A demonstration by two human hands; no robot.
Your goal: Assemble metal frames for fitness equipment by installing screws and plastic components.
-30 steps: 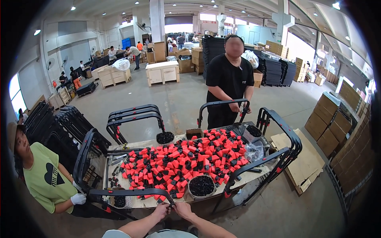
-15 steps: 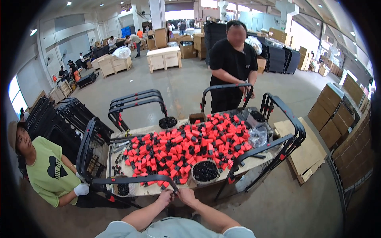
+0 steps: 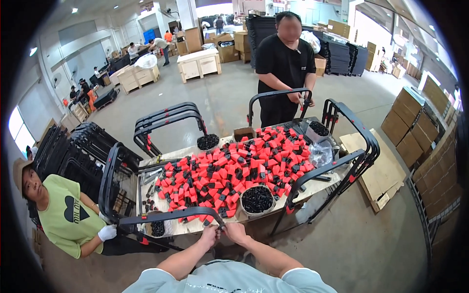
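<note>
My left hand (image 3: 209, 236) and my right hand (image 3: 235, 232) meet at the near end of a curved black tube frame (image 3: 168, 216) that lies along the table's (image 3: 195, 228) front edge. Both hands close on the frame's end, where a small red and black part sits. Just beyond them a round bowl of black screws (image 3: 257, 199) stands on the table. A big heap of red and black plastic blocks (image 3: 229, 168) covers the table's middle.
A person in black (image 3: 284, 63) across the table holds another black frame (image 3: 278, 100). A person in green with a white glove (image 3: 106, 232) grips a frame at the left. Black frames (image 3: 168, 119) stand stacked behind the table, cardboard boxes (image 3: 410, 122) and a flat pallet board at right.
The view has tilted down and closer to the table. My hands stay together on the frame's end, and the person in black has shifted hands on the far frame.
</note>
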